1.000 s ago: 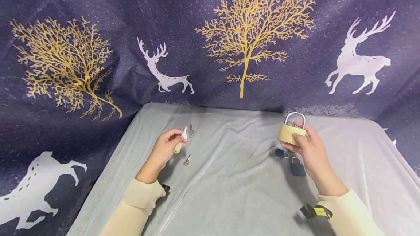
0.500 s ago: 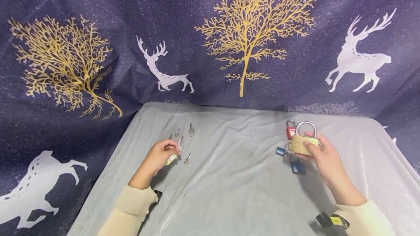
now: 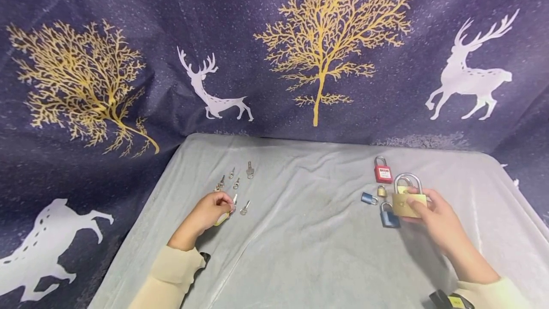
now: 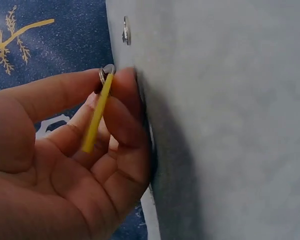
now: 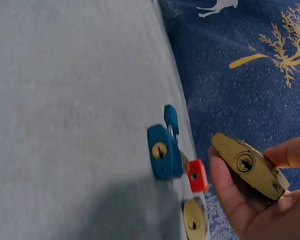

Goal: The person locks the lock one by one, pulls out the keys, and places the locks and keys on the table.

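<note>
In the head view, my left hand (image 3: 210, 213) pinches a key (image 3: 235, 199) with a yellow tag (image 3: 221, 219), low over the left of the table. The left wrist view shows the yellow tag (image 4: 97, 117) edge-on, hanging from a ring (image 4: 103, 75) between thumb and fingers. My right hand (image 3: 442, 218) grips a large brass padlock (image 3: 407, 205) by its body, shackle up. Its keyhole face (image 5: 246, 163) faces the right wrist camera. Behind it, partly hidden, is another brass padlock (image 3: 403, 189).
Several loose keys (image 3: 250, 170) lie beyond the left hand, with one key (image 3: 245, 208) to its right. Near the right hand lie a red padlock (image 3: 383, 173), a small brass padlock (image 3: 381, 191), a small blue padlock (image 3: 368, 198) and a larger blue padlock (image 3: 389, 217).
My right hand has moved right and toward me with the brass padlock, uncovering the red and small brass padlocks. The left hand has shifted left and nearer with the tagged key, revealing more keys.
</note>
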{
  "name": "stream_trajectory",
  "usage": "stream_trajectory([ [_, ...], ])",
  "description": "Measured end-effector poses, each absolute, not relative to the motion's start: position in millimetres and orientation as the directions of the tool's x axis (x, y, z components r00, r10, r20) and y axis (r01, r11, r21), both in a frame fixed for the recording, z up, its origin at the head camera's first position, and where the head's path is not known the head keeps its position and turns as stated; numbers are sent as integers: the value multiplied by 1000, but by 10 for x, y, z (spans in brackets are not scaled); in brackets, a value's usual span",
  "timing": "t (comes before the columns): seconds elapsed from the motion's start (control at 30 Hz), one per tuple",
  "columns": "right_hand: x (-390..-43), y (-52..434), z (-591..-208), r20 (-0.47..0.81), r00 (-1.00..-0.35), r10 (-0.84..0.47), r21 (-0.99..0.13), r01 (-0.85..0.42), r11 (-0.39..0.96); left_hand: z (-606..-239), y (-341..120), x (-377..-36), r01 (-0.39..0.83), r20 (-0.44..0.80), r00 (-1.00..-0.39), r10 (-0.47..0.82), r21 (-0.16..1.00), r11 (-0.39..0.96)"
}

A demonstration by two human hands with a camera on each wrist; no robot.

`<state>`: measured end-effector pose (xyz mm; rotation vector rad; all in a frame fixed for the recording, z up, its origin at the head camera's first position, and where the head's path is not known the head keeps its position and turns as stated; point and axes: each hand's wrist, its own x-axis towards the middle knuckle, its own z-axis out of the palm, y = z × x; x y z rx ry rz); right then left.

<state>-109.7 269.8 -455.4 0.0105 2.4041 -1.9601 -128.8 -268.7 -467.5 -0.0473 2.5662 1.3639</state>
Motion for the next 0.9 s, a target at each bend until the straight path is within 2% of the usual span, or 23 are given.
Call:
stream_trajectory([
  [0.23,-1015,2796,-4592,-55,-998,6,-868,50,495,-4719,-2678,-1272,-208,-276,-960,50,820,534],
  [0.63,-874,2907,-4602,-153,-988,-11,-734,106,671,-4717,-2640,-1259,-190,-253,-967,27,792,581],
  [0.9,-869,2960,-4605,-146,-989,-18,-614,76,786,-4739,-2651,-1260,-225,-283,-959,7,776,589],
])
